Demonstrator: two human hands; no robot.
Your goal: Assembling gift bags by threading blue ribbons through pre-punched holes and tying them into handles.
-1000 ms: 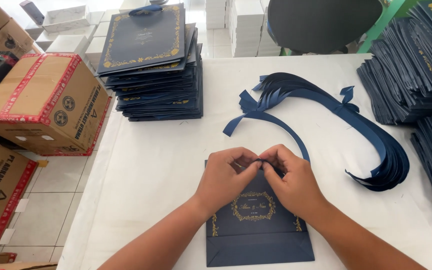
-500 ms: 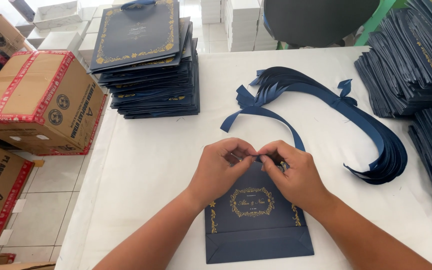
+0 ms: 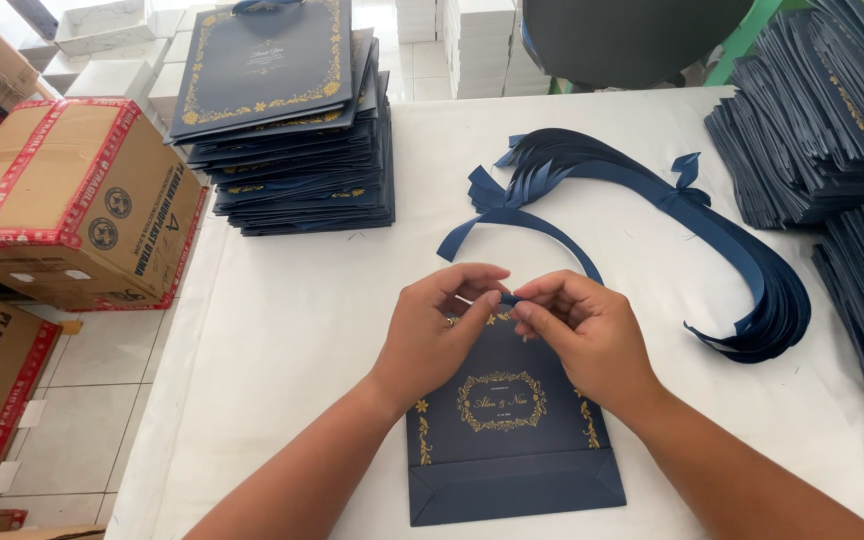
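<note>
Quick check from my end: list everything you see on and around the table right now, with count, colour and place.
flat paper bag: one, navy with gold ornament, lying flat at the near table edge, under the hands
single ribbon: one, navy, looping from the bag's top edge toward the ribbon bundle
ribbon bundle: many strands, navy, curved across the table's right centre
left bag stack: one pile, navy and gold, far left of the table
right bag stacks: two piles, navy, along the right edge
table: one, white
cardboard boxes: several, brown with red tape, on the floor at left
white boxes: several, background
left hand: pinching the ribbon end at the bag's top
right hand: pinching the same ribbon end
</note>
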